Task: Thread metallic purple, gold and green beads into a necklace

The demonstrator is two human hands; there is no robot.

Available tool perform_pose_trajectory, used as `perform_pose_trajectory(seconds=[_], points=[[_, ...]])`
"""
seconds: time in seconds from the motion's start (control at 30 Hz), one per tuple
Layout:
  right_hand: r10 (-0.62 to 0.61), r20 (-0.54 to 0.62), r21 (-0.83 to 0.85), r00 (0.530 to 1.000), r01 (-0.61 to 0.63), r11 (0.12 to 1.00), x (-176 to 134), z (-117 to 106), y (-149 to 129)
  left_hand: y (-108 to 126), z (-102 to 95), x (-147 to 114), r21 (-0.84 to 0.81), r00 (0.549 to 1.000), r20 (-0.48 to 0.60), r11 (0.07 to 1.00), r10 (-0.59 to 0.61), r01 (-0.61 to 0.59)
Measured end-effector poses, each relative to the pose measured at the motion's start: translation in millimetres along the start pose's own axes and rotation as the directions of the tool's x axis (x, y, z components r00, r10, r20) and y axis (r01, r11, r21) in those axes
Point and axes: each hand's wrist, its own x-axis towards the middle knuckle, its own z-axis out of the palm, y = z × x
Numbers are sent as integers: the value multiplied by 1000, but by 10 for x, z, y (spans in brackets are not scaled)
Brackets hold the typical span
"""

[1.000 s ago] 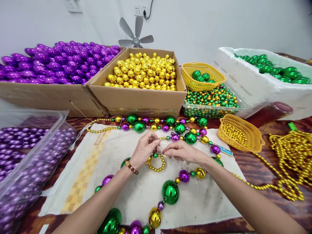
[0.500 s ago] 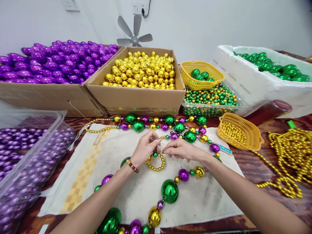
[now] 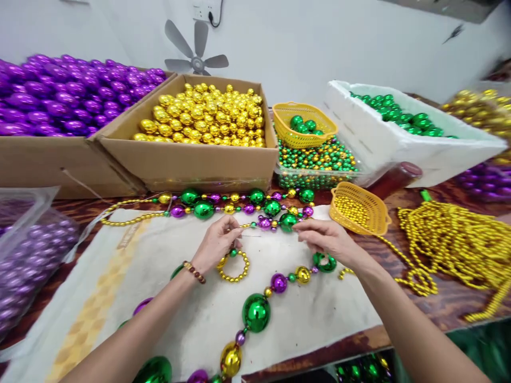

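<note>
My left hand (image 3: pixel 221 239) pinches the end of a bead string above the cloth, where small gold beads and a thin thread meet. A loop of gold beads (image 3: pixel 233 278) with a green bead at its top hangs or lies just below those fingers. To the right, my right hand (image 3: pixel 325 239) has its fingertips pressed together on what looks like the thread, which is very faint between the hands. A necklace of green, purple and gold balls (image 3: pixel 256 313) curves across the cloth below. Behind the hands lies another beaded strand (image 3: pixel 204 209).
Boxes of purple beads (image 3: pixel 59 101) and gold beads (image 3: pixel 207 114) stand at the back. A foam box (image 3: pixel 371 125) holds green ones. A yellow basket (image 3: pixel 381 215) sits right, beside piled gold strands (image 3: pixel 455 239). A bag of purple beads (image 3: pixel 35 271) stands left.
My right hand has moved away to the right, widening the gap between the hands. My left hand keeps its pinch near the gold loop. The view has turned rightward.
</note>
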Motion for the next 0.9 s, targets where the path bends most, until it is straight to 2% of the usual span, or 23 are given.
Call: perform_pose_trajectory(seconds=[0.03, 0.1, 0.23, 0.33, 0.47, 0.63, 0.77, 0.83, 0.9], points=[[24, -137, -69, 990, -34, 997, -143, -131, 97, -2, -3, 13, 6, 1000, 3, 1000, 4, -4], [64, -295, -176, 953, -120, 977, -401, -329, 335, -2, -7, 44, 18, 1000, 9, 1000, 3, -3], [106, -417, -341, 903, -264, 902, -671, -461, 806, 18, -10, 109, 61, 1000, 8, 998, -17, 17], [94, -476, -429, 874, -324, 843, -698, -477, 985, 80, -10, 111, 85, 999, -32, 996, -17, 20], [73, -481, -526, 874, -354, 773, -706, -533, 1021, 296, 74, -35, 111, 996, -82, 993, 45, -36], [34, -435, -662, 900, -345, 666, -711, -547, 1028, 592, 396, -320, -10, 998, 61, 1000, -13, 14], [13, -432, -726, 902, -357, 587, -690, -542, 1060, 673, 675, -449, -101, 982, 173, 991, -69, 88], [-2, -410, -760, 912, -340, 554, -689, -538, 1066, 700, 757, -517, -103, 976, 205, 990, -71, 94], [-21, -365, -796, 931, -300, 527, -699, -530, 1079, 733, 755, -634, -84, 974, 217, 992, -70, 90]])
